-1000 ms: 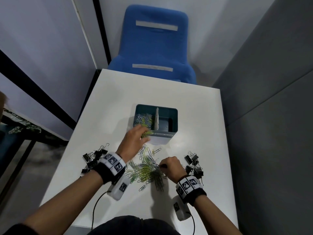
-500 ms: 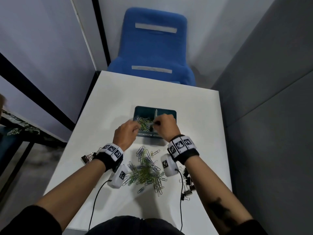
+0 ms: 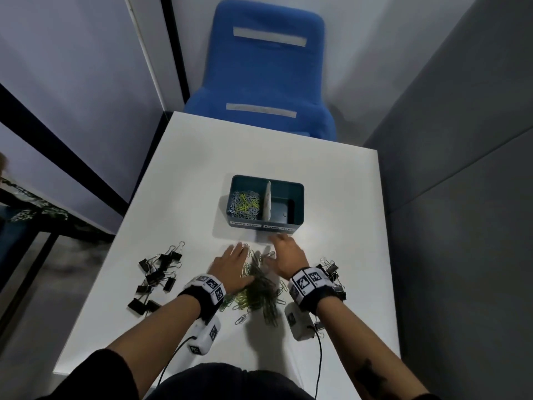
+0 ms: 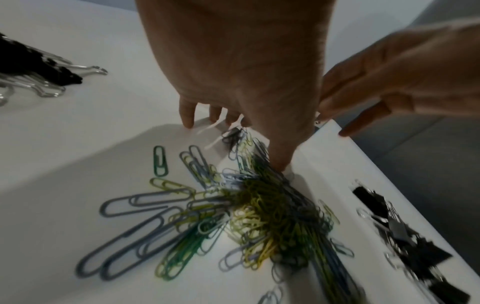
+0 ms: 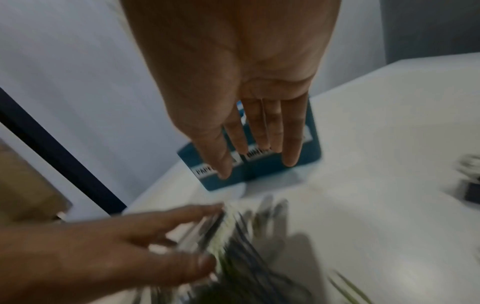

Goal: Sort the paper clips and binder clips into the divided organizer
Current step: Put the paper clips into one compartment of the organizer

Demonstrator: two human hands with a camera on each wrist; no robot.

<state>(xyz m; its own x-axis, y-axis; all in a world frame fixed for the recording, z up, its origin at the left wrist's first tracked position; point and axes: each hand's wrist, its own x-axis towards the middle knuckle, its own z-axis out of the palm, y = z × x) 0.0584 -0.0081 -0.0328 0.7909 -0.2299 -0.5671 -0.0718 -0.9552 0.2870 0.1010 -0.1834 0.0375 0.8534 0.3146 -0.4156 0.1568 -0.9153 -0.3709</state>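
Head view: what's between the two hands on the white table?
The pile of coloured paper clips lies between the left hand and right hand, both open beside it; head view shows this, left wrist view confirms.

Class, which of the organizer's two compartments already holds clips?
The left compartment of the organizer, filled with coloured paper clips; the right compartment, beyond the white divider, looks bare.

Blue chair (image 3: 265, 79) behind white table (image 3: 331, 197)
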